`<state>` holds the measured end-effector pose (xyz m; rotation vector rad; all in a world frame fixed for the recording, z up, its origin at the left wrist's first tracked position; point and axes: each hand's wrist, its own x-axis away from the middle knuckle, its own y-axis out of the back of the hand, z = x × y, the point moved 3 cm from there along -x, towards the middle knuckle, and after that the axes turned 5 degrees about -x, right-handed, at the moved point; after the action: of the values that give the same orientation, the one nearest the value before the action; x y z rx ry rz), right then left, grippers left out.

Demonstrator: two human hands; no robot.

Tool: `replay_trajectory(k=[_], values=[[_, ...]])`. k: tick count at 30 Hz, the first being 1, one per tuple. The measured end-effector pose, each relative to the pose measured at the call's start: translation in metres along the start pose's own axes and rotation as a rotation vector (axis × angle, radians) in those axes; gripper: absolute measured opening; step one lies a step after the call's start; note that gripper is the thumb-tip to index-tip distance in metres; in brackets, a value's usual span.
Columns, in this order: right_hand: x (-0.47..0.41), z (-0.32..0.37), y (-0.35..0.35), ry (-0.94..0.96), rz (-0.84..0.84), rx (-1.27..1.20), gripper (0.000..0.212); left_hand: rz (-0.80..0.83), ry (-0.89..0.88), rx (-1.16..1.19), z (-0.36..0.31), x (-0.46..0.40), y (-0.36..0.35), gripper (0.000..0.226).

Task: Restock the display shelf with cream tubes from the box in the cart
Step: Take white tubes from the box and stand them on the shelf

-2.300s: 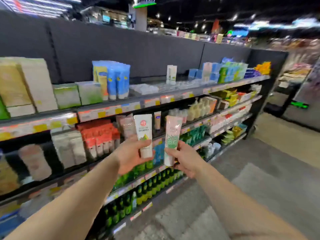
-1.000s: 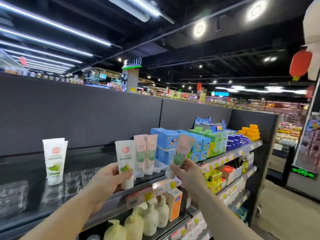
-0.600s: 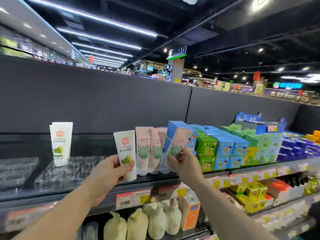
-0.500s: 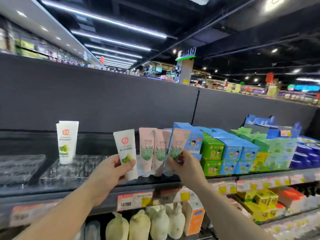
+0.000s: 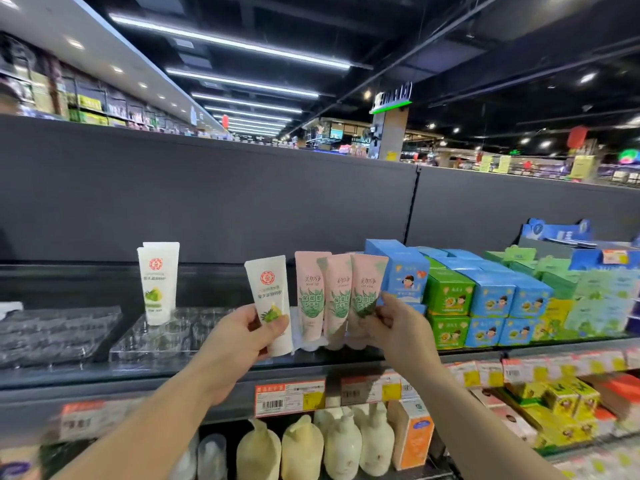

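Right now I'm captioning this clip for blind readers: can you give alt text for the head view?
At a store's top shelf, the right hand sets a pink cream tube beside two matching pink tubes while the left hand holds a white cream tube. More white tubes stand left; blue and green boxes right.

Blue/green cartons (image 5: 491,299) stacked right; cream pump bottles (image 5: 341,445) + orange box (image 5: 414,436) lower tier; price tags (image 5: 289,398).
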<state>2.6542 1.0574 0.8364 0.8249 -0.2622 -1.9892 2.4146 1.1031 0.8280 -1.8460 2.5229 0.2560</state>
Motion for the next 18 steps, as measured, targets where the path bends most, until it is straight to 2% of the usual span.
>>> replay_trajectory(k=[3,5,7,10,11,15,18], values=[[0.014,0.011,0.008,-0.004,-0.251,-0.124,0.028,-0.011,-0.028,-0.013,-0.002,0.003,0.004,0.024],[0.028,0.031,0.004,0.067,-0.313,-0.142,0.018,-0.014,-0.048,-0.03,-0.004,0.004,0.009,0.026],[0.041,0.056,-0.013,0.119,-0.186,-0.158,0.019,-0.013,-0.072,-0.043,-0.005,0.005,0.016,0.026],[0.056,0.09,-0.061,0.108,0.207,-0.145,0.034,0.008,-0.106,-0.079,-0.008,0.008,0.031,0.027],[0.058,0.098,-0.078,0.114,0.293,-0.161,0.039,0.01,-0.116,-0.091,-0.009,0.01,0.038,0.027],[0.052,0.124,-0.126,0.11,0.314,-0.223,0.046,-0.022,-0.121,-0.101,-0.011,0.019,0.073,0.022],[0.048,0.138,-0.151,0.068,0.334,-0.231,0.039,-0.033,-0.098,-0.228,-0.008,0.022,0.108,0.018]])
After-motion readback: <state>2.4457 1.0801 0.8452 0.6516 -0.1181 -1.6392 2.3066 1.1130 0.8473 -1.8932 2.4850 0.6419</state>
